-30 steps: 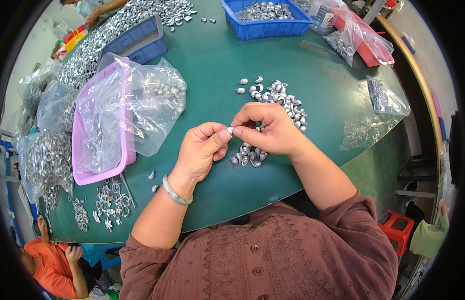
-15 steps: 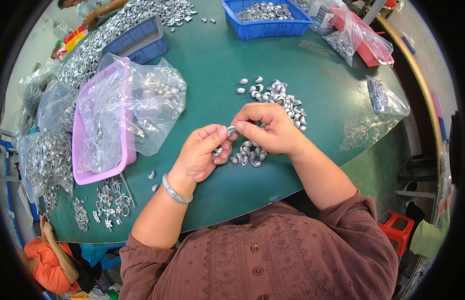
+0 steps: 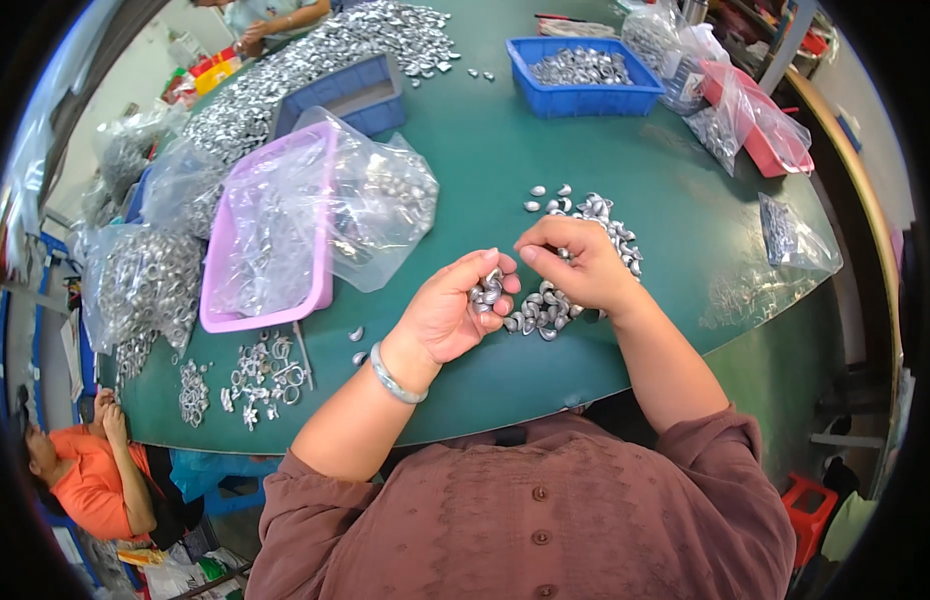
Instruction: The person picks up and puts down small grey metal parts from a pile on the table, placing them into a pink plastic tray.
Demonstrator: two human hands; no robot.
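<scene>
My left hand (image 3: 447, 312), with a pale bangle (image 3: 393, 378) at its wrist, is curled palm-up around several small curved silver metal pieces (image 3: 488, 290). Just to its right, my right hand (image 3: 583, 268) is closed, thumb and forefinger tips near each other. A bit of silver shows beneath its fingers; whether they grip it I cannot make out. Loose pieces of the same teardrop-like shape lie in a pile (image 3: 543, 312) under and behind my right hand, on the green table (image 3: 475, 180).
A pink basket (image 3: 213, 322) with a plastic bag (image 3: 385, 245) stands left, near ring-like metal parts (image 3: 260, 375). Behind are an empty-looking blue bin (image 3: 375, 115), a large silver heap (image 3: 385, 30) and a filled blue tray (image 3: 585, 100). Other people sit at the far and left sides.
My hands have drawn apart; before, their fingertips met at one silver piece. The left palm has opened more upward, showing several pieces. The whole view has shifted, with the table's things further right.
</scene>
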